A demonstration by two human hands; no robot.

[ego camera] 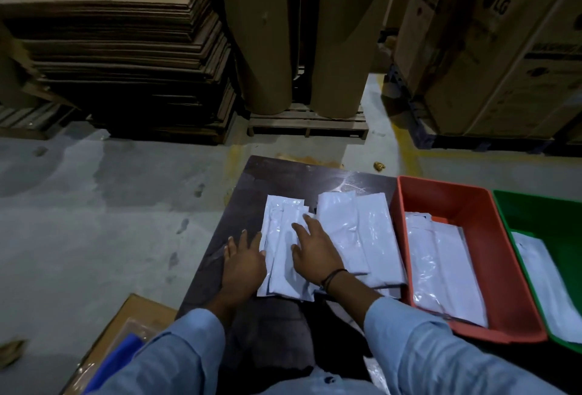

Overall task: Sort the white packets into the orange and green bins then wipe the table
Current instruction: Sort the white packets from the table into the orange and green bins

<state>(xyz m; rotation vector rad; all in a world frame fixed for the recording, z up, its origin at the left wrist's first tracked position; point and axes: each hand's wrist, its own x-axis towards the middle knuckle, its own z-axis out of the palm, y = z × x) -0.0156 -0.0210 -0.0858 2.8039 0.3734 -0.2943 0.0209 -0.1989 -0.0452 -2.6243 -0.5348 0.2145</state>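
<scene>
The right hand (315,252) lies flat with fingers spread on a pile of white packets (280,227). The left hand (244,263), also spread wide, touches that pile's edge farthest from the orange bin (441,199). A second pile (362,237) lies on the tabletop (283,174) just beside the bin. More packets (441,268) lie inside the bin, and the green bin (551,215) beyond it holds another (548,275).

Right hand (315,249) flat on packets (280,221)

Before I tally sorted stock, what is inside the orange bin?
White packets lie overlapped in the orange bin, covering much of its floor; how many lie underneath is hidden.
</scene>
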